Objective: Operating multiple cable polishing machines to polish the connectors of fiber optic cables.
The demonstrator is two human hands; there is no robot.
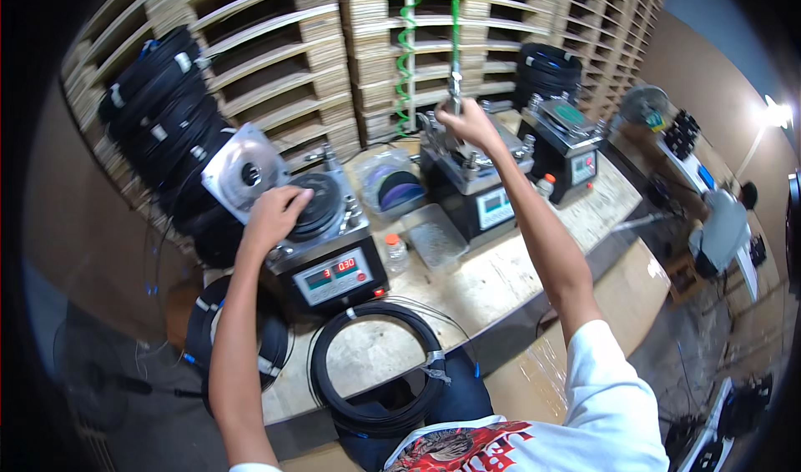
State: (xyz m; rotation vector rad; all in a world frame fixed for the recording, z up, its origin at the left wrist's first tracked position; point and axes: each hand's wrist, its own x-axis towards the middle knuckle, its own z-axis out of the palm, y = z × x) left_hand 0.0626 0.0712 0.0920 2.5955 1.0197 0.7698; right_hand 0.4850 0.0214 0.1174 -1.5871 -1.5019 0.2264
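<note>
My left hand rests on the round black disc on top of the left machine, whose square clear lid is swung open to the left. My right hand is raised and closed around a metal air nozzle that hangs from a green coiled hose, above the middle machine. A coil of black cable lies on the bench edge in front of me.
A third machine stands at the right of the wooden bench. Small bottles, a clear tray and a bag lie between the machines. Black cable coils hang left. Pallets rise behind. A seated person works far right.
</note>
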